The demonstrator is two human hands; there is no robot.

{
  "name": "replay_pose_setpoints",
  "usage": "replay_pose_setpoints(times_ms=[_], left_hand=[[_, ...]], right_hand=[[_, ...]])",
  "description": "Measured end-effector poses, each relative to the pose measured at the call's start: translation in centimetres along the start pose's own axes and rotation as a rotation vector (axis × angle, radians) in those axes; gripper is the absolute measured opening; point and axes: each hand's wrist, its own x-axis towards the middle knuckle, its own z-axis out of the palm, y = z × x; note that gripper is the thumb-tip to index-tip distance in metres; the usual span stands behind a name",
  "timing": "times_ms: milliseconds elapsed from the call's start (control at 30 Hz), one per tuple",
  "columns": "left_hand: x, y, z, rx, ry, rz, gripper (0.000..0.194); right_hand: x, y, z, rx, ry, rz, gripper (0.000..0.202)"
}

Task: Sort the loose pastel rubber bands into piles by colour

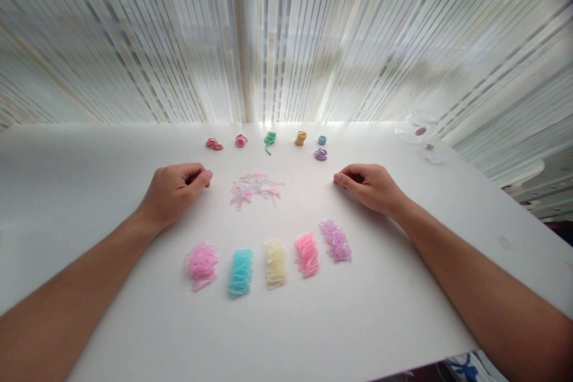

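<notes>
My left hand (179, 194) rests on the white table (277, 340) in a loose fist, with nothing visible in it. Across from it my right hand (367, 188) lies with its fingers curled in and its thumb against the index finger, also with nothing visible. Between the two hands is a loose tangle of mixed pastel elastic bands (256, 189), touched by neither. Closer to me are sorted piles of thin bands: light pink (201, 265), turquoise (240, 273), cream (275, 265), bright pink (307, 255) and lilac (335, 241).
Along the back sit small coiled bands: red (213, 144), pink (241, 141), green (270, 140), mustard (301, 138), blue (322, 139) and purple (321, 154). Clear plastic containers (418, 130) stand at the back right. A string curtain (268, 36) hangs behind the table.
</notes>
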Motion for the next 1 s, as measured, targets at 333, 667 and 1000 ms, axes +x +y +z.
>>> replay_pose_setpoints(times_ms=[333, 667, 1000], left_hand=[[0.0, -0.05, -0.08, 0.011, -0.008, -0.004, 0.039], [0.05, -0.07, -0.02, 0.015, -0.02, -0.018, 0.039], [-0.01, -0.04, -0.02, 0.008, -0.021, -0.002, 0.039]], right_hand=[[0.04, -0.07, -0.03, 0.018, -0.006, 0.001, 0.044], [0.06, 0.0, -0.01, 0.021, -0.008, 0.005, 0.042], [-0.13, -0.31, 0.11, -0.007, 0.007, -0.011, 0.037]])
